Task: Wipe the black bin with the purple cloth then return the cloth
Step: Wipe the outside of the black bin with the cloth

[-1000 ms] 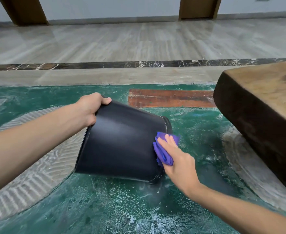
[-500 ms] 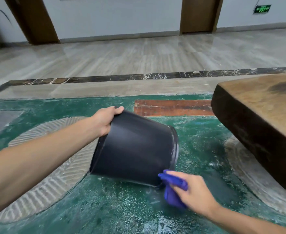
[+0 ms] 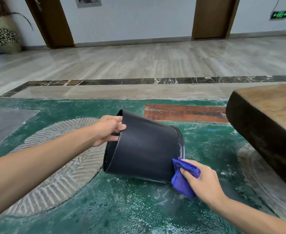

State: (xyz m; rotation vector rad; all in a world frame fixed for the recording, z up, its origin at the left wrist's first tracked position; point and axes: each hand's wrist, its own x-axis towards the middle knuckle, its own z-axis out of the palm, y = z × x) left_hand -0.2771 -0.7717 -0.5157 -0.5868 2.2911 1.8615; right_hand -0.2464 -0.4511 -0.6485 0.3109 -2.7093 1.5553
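The black bin (image 3: 144, 147) is tipped on its side over the green floor, its open mouth facing left and its base to the right. My left hand (image 3: 109, 130) grips the bin's upper rim, fingers curled over the edge. My right hand (image 3: 201, 181) holds the bunched purple cloth (image 3: 182, 179), which presses against the lower right side of the bin near its base.
A thick dark wooden slab (image 3: 265, 125) juts in from the right, close to the bin's base. The green patterned floor (image 3: 122, 208) lies below, with a rust-coloured panel (image 3: 184, 113) behind the bin. A woven vase (image 3: 3, 34) stands far left by the wall.
The cloth slid down from the bin's right side toward its lower edge near the base. My left hand shifted its grip on the rim, and the view lifted to show more of the room.
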